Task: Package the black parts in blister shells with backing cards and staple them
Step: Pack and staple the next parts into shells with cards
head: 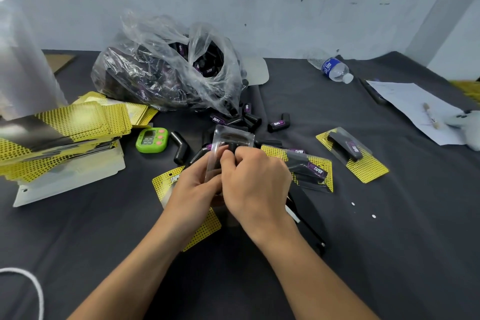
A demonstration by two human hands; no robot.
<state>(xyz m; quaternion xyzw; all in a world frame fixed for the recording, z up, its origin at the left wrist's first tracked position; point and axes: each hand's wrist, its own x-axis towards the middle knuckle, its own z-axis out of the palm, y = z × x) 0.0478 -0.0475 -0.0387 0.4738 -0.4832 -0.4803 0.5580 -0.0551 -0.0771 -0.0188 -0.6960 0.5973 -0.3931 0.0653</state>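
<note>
Both hands grip blister shell, long axis fwd/away.

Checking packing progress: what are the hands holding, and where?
Both hands, left and right, hold a clear blister shell by its lower half; the right fingertips press a black part into it.

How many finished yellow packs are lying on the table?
2: one pack sits just right of the right hand; another pack lies farther right. More may hide under the hands.
</note>
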